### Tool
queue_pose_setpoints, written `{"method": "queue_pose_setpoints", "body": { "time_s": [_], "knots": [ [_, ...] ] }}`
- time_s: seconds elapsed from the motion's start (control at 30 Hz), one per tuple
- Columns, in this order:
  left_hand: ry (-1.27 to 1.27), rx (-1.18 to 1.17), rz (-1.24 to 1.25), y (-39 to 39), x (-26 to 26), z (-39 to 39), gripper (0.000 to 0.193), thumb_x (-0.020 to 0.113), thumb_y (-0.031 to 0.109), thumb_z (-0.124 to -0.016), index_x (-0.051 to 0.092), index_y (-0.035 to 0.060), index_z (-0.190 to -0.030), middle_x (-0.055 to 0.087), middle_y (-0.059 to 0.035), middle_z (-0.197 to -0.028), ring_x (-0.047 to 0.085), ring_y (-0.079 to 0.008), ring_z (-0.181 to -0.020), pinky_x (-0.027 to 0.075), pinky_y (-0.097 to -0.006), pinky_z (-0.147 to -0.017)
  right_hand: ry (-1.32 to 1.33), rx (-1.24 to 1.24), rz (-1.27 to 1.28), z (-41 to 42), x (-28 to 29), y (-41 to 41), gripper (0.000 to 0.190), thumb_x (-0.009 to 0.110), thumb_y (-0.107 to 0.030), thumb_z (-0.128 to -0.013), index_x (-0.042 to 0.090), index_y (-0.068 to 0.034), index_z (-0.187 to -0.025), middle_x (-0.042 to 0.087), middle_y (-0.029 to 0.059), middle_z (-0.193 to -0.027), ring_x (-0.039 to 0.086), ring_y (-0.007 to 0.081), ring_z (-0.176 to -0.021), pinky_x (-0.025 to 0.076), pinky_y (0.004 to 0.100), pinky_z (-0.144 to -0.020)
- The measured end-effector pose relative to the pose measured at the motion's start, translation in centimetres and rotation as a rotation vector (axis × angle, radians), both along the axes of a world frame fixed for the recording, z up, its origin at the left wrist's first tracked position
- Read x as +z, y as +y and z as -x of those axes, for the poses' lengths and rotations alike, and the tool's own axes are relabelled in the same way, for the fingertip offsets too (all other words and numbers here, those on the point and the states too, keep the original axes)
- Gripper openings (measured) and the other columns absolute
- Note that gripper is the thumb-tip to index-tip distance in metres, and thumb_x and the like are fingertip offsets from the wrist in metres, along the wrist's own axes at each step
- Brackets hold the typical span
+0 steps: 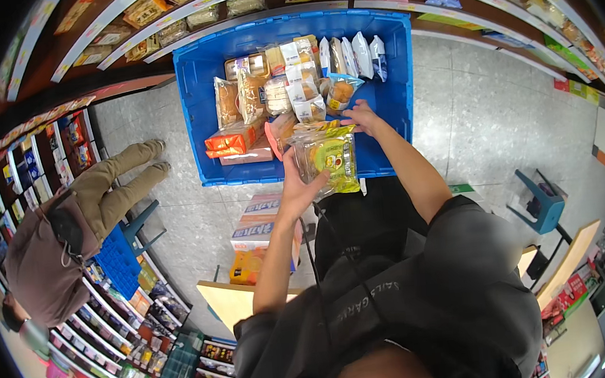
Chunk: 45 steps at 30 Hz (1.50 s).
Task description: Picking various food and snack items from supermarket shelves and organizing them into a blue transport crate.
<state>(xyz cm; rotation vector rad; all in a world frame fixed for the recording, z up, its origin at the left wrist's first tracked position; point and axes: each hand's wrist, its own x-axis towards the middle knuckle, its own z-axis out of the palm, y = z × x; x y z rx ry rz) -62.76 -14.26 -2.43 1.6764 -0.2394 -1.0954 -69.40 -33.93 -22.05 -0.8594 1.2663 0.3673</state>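
A clear packet with a yellow-green label (335, 162) is in my left hand (302, 181), over the near wall of a blue plastic crate (188, 118). My right hand (364, 118) reaches inside the crate. Its fingertips are at the far end of the yellow packaging, close to a bag of round buns (340, 94); whether they grip anything is unclear. Packed breads (227, 101), white-labelled packs (305, 91) and an orange-red packet (233, 139) fill the crate's left and middle. Several upright white packets (361, 57) line its far right.
Shelves of packaged food (243, 4) run behind the crate. A person in a brown top (44, 260) bends at the left shelves, beside a blue crate (117, 264). Printed cartons (254, 225) stand close to my left; a blue-green stool (544, 205) is at right.
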Motion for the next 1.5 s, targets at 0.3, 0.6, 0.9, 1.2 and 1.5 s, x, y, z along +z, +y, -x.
{"method": "queue_pose_setpoints", "body": {
  "time_s": [0.3,0.6,0.9,1.2,1.5],
  "knots": [
    [0.042,0.144,-0.123,-1.0,-3.8,-0.8,0.07,0.066,0.0,-0.073,0.022,0.0006,-0.127,0.042,-0.015,-0.122,0.043,-0.0208,-0.114,0.036,-0.0313,-0.097,-0.182,-0.092,0.064,-1.8,-9.0,1.9,0.067,0.077,-0.014,-0.064,0.038,-0.003,-0.118,0.054,0.0137,-0.11,0.058,0.0231,-0.094,0.05,0.0336,-0.075],
    [-0.216,-0.024,-0.206,-3.8,-6.6,-0.3,0.071,0.066,-0.001,-0.073,0.02,-0.0025,-0.127,0.047,-0.0203,-0.119,0.049,-0.0241,-0.111,0.037,-0.0321,-0.096,-0.389,-0.05,0.317,-0.6,-11.9,3.0,0.067,0.068,0.006,-0.066,0.034,-0.005,-0.124,0.053,0.0088,-0.112,0.055,0.0192,-0.102,0.047,0.03,-0.088],
    [-0.423,-0.406,-0.25,-7.3,-5.6,-1.4,0.075,0.07,0.007,-0.07,0.023,-0.0001,-0.128,0.049,-0.025,-0.117,0.051,-0.035,-0.111,0.041,-0.0377,-0.092,-0.443,-0.585,-0.286,1.4,-9.5,0.8,0.056,0.056,0.004,-0.079,0.032,-0.004,-0.128,0.051,0.0144,-0.113,0.06,0.0206,-0.084,0.052,0.0353,-0.073],
    [-0.24,-0.653,-0.163,-9.3,-7.4,-5.0,0.075,0.07,0.009,-0.071,0.024,0.0029,-0.129,0.046,-0.0221,-0.123,0.044,-0.0306,-0.12,0.036,-0.0354,-0.099,-0.648,-0.632,-0.583,3.1,-9.7,1.9,0.021,0.052,-0.011,-0.087,0.057,0.001,-0.104,0.062,0.0144,-0.102,0.062,0.0224,-0.086,0.053,0.0337,-0.075],
    [-0.21,-0.98,-0.093,-13.7,-10.8,-7.0,0.07,0.066,0.01,-0.074,0.025,0.0033,-0.129,0.044,-0.0226,-0.126,0.045,-0.029,-0.119,0.036,-0.0329,-0.098,-0.313,-1.008,-0.531,6.2,-10.1,1.4,0.044,0.023,-0.029,-0.094,0.042,-0.003,-0.125,0.051,0.0169,-0.122,0.049,0.031,-0.114,0.036,0.044,-0.1]
  ]
}}
